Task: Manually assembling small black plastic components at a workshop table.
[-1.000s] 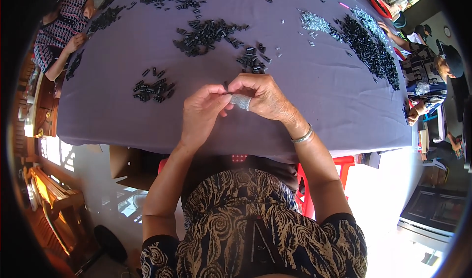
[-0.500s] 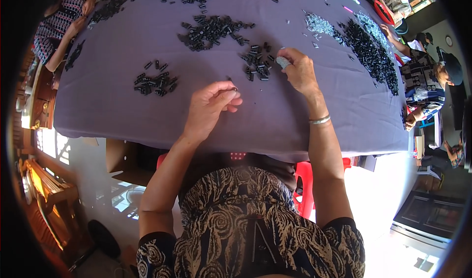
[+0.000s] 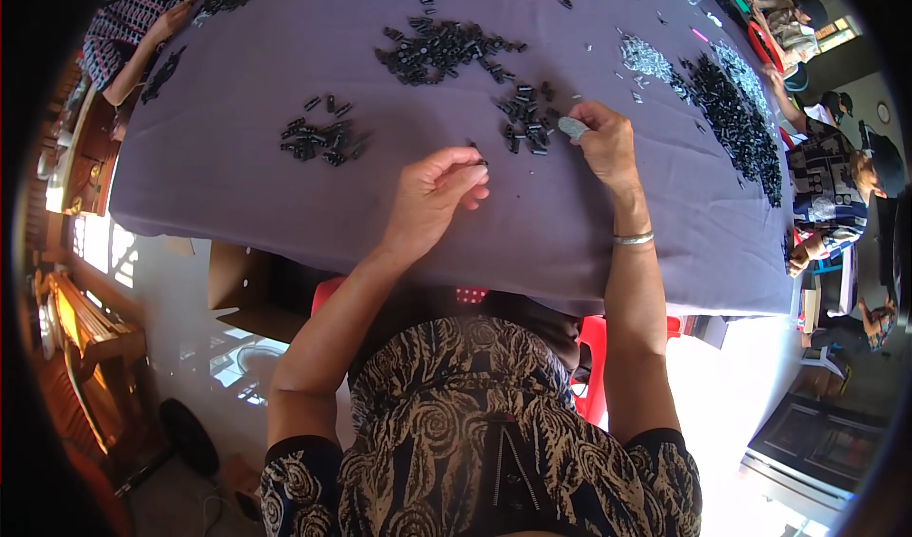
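Right hand [image 3: 603, 143]: pinches grey piece [image 3: 572, 127] at small black parts [image 3: 525, 124]; left hand [image 3: 432, 200] nips one, keep pinches light

Right hand [image 3: 606, 143] pinches a small grey piece [image 3: 572, 127] beside black parts [image 3: 525, 119] on purple cloth [image 3: 285, 195].

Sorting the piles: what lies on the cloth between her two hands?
Head view: between the left hand and right hand lies a small heap of black pieces toward the right hand, otherwise bare purple cloth.
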{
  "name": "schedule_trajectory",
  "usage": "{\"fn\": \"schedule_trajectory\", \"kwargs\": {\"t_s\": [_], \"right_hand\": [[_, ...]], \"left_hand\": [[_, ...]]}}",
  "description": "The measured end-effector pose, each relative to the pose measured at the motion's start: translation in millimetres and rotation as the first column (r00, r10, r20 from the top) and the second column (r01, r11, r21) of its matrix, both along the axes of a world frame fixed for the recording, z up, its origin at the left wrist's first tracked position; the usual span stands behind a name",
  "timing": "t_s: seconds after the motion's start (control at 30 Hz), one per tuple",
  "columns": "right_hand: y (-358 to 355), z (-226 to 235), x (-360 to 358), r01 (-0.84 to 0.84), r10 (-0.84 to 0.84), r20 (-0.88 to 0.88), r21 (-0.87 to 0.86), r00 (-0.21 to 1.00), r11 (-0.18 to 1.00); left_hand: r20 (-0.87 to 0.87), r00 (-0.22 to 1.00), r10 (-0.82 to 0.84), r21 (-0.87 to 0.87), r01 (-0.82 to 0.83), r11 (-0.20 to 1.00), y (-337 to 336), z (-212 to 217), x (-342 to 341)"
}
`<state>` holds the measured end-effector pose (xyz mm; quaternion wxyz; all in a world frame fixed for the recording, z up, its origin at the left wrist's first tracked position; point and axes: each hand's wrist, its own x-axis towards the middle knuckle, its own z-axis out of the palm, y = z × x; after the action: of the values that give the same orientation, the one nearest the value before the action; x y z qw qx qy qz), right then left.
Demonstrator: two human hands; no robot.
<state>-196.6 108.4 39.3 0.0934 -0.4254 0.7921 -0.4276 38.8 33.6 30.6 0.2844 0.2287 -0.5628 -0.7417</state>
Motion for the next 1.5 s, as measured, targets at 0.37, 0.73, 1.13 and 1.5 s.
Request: {"fn": "schedule_trajectory", "kwargs": {"t_s": [0.37,0.73,1.13,1.5], "right_hand": [[7,24,76,-0.421,0.503,0.536,-0.278,0.678,0.864],[5,11,76,-0.503,0.572,0.312,-0.279,0.758,0.818],[8,18,60,-0.298,0.410,0.482,-0.293,0.775,0.908],[-2,8,74,-0.318,0.361,0.155,-0.245,0.920,0.916]], "left_hand": [[-0.070,0.997,0.020,-0.005,-0.020,1.000,5,-4,-3],[-0.085,0.996,0.012,-0.002,-0.012,1.000,7,-9,-4],[-0.172,0.953,0.247,-0.037,-0.257,0.966,-19,1,5],[-0.226,0.941,0.250,-0.035,-0.265,0.964,-28,-2,8]]}}
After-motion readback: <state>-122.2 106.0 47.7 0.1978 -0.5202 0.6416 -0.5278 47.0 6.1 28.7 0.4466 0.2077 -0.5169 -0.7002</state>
